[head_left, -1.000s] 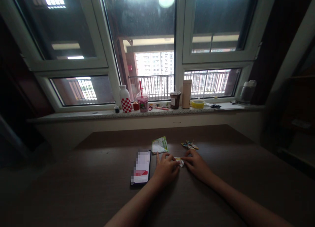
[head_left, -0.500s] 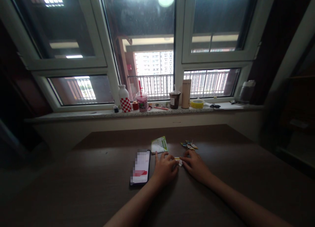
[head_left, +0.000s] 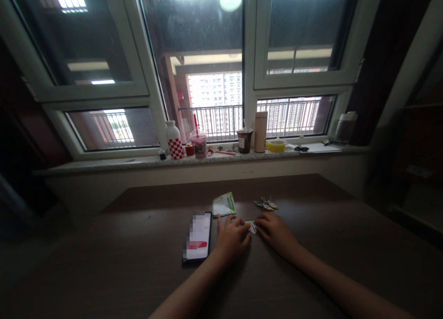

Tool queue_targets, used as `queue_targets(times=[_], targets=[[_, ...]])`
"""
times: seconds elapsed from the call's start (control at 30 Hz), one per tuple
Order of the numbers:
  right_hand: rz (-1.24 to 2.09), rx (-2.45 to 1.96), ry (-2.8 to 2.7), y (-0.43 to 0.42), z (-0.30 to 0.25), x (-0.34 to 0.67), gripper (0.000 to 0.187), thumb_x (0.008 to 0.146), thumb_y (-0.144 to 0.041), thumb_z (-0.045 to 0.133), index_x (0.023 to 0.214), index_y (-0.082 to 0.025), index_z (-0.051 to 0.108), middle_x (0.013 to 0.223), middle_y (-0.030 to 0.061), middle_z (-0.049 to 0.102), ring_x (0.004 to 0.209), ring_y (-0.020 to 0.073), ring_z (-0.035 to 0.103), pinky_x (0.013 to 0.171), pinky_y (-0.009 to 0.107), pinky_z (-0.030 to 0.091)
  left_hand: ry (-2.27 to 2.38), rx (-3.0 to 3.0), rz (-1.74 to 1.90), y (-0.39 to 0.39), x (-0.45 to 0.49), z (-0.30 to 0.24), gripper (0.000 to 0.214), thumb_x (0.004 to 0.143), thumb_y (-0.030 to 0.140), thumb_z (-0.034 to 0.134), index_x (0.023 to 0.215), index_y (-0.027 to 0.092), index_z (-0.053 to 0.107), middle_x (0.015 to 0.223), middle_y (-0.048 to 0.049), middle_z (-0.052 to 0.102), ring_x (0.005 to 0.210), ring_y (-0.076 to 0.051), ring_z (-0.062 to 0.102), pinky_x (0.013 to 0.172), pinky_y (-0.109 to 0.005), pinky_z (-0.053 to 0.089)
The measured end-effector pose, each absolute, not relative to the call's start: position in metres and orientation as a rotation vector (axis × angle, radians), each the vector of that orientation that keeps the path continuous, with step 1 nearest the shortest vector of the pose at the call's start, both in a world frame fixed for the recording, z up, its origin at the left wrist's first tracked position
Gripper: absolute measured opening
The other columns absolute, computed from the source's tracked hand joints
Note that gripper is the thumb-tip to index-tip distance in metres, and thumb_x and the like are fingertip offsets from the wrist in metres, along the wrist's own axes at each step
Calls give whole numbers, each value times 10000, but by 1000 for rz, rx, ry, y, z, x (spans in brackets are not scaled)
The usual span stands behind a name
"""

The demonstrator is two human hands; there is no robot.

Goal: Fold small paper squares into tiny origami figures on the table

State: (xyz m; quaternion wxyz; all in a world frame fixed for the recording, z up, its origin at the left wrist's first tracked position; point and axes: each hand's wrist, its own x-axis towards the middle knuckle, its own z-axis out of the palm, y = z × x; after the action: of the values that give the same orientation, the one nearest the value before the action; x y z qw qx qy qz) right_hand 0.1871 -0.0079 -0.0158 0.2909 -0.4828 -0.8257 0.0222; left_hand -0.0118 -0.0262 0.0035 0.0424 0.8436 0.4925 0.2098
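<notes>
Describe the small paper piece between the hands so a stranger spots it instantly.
On the dark table, beside the phone, the left hand and right hand meet. Both pinch the paper piece: tiny and pale, unlike the green packet and colourful folded bits behind it.

A small folded paper [head_left: 251, 226] was pinched on the table [head_left: 311, 194] between the left hand [head_left: 232, 238] and the right hand [head_left: 276, 230]. A phone [head_left: 198, 236] was laid just left, a green packet [head_left: 224, 204] and colourful paper pieces [head_left: 266, 203] just beyond.
</notes>
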Motion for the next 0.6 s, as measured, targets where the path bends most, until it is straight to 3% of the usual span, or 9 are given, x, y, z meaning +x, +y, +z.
queue_targets(times=[0.17,0.6], targets=[[26,-1321,-2239,-13,-12,187,230,909,-233,553,1032,-253,746,1009,76,670,974,223,600,893,356,471,1526,2578,618,-26,-11,4,266,897,362,541,1148,357,631,1138,-16,649,1252,-290,437,1089,-743,6],[9,-1409,-2261,-16,-10,183,255,924,-250,531,1077,-254,734,1074,89,650,1016,228,598,909,349,474,1512,2578,566,-24,-13,6,293,900,422,519,1163,351,627,1177,-20,627,1283,-329,396,1085,-750,22]])
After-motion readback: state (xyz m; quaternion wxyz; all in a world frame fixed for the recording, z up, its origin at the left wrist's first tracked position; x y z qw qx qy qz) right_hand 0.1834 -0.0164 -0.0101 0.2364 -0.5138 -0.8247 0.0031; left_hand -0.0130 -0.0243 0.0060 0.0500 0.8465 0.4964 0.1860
